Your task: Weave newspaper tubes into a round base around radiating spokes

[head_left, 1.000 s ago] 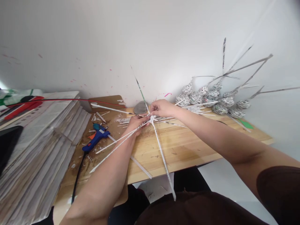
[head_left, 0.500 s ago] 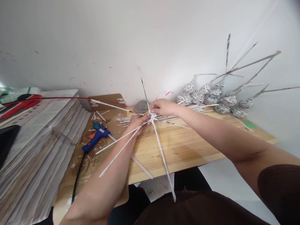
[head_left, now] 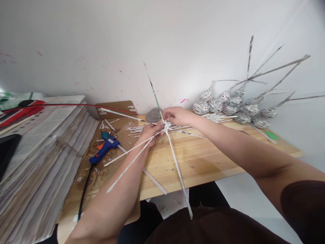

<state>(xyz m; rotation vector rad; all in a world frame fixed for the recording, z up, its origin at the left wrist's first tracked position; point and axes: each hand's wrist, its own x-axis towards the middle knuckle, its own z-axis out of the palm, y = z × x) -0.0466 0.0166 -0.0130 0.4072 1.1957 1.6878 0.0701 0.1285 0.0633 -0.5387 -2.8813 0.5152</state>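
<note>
A star of thin rolled-paper sticks (head_left: 166, 126) spreads out from a small woven centre over the table. My left hand (head_left: 151, 131) is closed on the left side of that centre, thumb on top. At its upper edge, my right hand (head_left: 174, 115) pinches the base of the stick that points up toward the wall. One long stick (head_left: 177, 164) reaches down toward my lap, and two others cross over my left forearm. Beneath and behind my hands lies a pile of loose paper sticks (head_left: 134, 129).
A blue glue gun (head_left: 105, 148) lies on brown board at left, beside a tall newspaper stack (head_left: 50, 156). Several woven paper gourd shapes (head_left: 231, 105) stand at the back right. A grey stone-like disc (head_left: 153, 115) is by the wall. A clear glue stick (head_left: 155, 181) lies near the front edge.
The stick pointing up now leans further left. Both hands keep their hold on the woven centre, nearly in place. The view has shifted very slightly.
</note>
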